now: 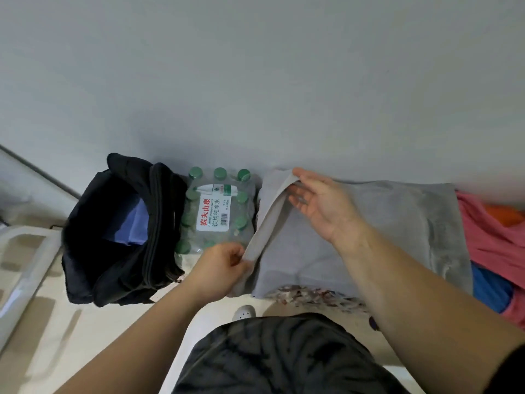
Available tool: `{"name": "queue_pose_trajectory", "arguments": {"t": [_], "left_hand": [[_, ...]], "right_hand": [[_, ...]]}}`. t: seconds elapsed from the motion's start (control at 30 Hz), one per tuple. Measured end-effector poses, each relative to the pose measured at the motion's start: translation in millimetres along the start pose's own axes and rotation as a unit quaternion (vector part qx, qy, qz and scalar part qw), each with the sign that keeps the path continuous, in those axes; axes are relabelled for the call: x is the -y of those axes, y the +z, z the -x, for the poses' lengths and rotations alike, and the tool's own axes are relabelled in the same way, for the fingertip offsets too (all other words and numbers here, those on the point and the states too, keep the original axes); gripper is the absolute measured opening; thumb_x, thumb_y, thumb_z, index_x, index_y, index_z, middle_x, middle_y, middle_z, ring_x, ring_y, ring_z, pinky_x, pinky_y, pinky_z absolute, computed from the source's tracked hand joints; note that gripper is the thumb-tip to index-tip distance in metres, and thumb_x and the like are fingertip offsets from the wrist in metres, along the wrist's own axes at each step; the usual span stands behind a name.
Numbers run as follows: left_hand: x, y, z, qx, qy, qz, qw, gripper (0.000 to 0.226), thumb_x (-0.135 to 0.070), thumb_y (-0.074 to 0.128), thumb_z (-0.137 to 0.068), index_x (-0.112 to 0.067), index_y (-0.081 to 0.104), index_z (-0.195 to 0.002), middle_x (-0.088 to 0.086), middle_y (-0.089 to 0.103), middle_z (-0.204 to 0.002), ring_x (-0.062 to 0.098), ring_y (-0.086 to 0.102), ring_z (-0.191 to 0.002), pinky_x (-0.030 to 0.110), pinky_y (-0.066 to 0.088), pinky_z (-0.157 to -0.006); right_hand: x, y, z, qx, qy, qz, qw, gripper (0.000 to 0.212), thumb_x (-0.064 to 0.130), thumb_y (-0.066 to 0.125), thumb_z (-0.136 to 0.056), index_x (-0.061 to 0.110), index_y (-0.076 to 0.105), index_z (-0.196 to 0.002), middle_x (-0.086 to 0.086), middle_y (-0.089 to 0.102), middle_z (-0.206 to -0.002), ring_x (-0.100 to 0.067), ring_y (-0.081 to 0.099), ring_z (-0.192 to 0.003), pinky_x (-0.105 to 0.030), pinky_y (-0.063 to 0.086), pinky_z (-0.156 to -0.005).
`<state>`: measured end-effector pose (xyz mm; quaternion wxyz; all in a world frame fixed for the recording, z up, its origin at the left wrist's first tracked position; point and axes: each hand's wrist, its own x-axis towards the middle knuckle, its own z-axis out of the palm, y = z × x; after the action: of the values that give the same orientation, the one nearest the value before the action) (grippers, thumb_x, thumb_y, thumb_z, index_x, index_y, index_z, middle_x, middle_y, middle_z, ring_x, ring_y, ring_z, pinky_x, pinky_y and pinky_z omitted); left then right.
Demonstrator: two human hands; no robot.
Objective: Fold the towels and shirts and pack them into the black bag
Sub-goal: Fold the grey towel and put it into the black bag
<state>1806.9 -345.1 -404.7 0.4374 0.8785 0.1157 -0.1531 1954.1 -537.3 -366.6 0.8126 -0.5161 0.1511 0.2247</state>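
Note:
A grey towel (383,223) lies spread on a low surface against the wall. My left hand (224,268) pinches the near left corner of the towel. My right hand (321,203) holds the far left corner between thumb and fingers, palm turned up, so the left edge is lifted off the rest. The black bag (119,237) stands open at the left, with a folded blue-purple cloth (133,223) inside it.
A shrink-wrapped pack of green-capped water bottles (218,211) stands between the bag and the towel. A pink garment (491,237), an orange one (505,214) and a blue one (491,288) lie to the right. A white rail (25,265) runs along the left.

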Motion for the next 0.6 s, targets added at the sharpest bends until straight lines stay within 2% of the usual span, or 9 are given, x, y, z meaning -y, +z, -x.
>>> {"name": "queue_pose_trajectory", "arguments": {"t": [0.13, 0.27, 0.37, 0.43, 0.5, 0.6], "left_hand": [[-17, 13, 14, -0.071, -0.039, 0.020, 0.997, 0.016, -0.024, 0.057, -0.096, -0.017, 0.057, -0.082, 0.002, 0.062, -0.072, 0.013, 0.049, -0.063, 0.030, 0.041, -0.060], [-45, 13, 29, -0.113, -0.047, 0.040, 0.992, 0.009, -0.023, 0.064, -0.093, -0.020, 0.061, -0.085, 0.006, 0.067, -0.071, 0.026, 0.057, -0.062, 0.041, 0.048, -0.061], [-86, 12, 39, -0.128, -0.018, 0.072, 0.989, 0.009, -0.017, 0.069, -0.091, -0.016, 0.064, -0.083, 0.005, 0.065, -0.063, 0.015, 0.050, -0.053, 0.030, 0.041, -0.054], [-119, 16, 44, -0.129, 0.006, 0.088, 0.988, 0.010, -0.015, 0.071, -0.089, -0.016, 0.065, -0.082, 0.005, 0.062, -0.060, 0.012, 0.048, -0.052, 0.026, 0.038, -0.053], [-150, 27, 45, -0.109, 0.028, 0.096, 0.989, 0.008, -0.018, 0.073, -0.088, -0.017, 0.067, -0.084, 0.015, 0.061, -0.062, 0.016, 0.048, -0.055, 0.030, 0.037, -0.056], [-185, 63, 37, -0.073, 0.047, 0.080, 0.993, 0.009, -0.023, 0.075, -0.087, -0.024, 0.067, -0.086, 0.009, 0.057, -0.056, 0.016, 0.048, -0.051, 0.034, 0.039, -0.052]], "right_hand": [[11, -18, -6, 0.028, 0.019, 0.029, 0.999, 0.014, 0.008, 0.057, -0.098, 0.012, 0.069, -0.104, -0.004, 0.071, -0.100, -0.023, 0.065, -0.096, -0.032, 0.053, -0.078], [27, -35, -6, 0.077, 0.034, 0.099, 0.992, 0.013, 0.008, 0.057, -0.098, 0.011, 0.067, -0.107, -0.006, 0.070, -0.098, -0.021, 0.067, -0.089, -0.030, 0.052, -0.078], [50, -47, -2, 0.111, 0.017, 0.163, 0.980, 0.010, 0.009, 0.058, -0.098, 0.011, 0.068, -0.101, -0.008, 0.069, -0.094, -0.018, 0.067, -0.081, -0.025, 0.051, -0.072], [69, -58, 0, 0.124, 0.002, 0.167, 0.978, 0.009, 0.010, 0.060, -0.097, 0.012, 0.069, -0.096, -0.006, 0.071, -0.090, -0.016, 0.068, -0.076, -0.024, 0.051, -0.069], [88, -73, 3, 0.122, -0.014, 0.166, 0.978, 0.006, 0.010, 0.064, -0.095, 0.011, 0.070, -0.094, -0.005, 0.072, -0.087, -0.015, 0.068, -0.073, -0.024, 0.052, -0.069], [106, -105, 1, 0.067, -0.065, 0.179, 0.979, 0.006, 0.007, 0.075, -0.085, 0.011, 0.073, -0.089, -0.008, 0.072, -0.082, -0.017, 0.067, -0.072, -0.029, 0.054, -0.073]]}}
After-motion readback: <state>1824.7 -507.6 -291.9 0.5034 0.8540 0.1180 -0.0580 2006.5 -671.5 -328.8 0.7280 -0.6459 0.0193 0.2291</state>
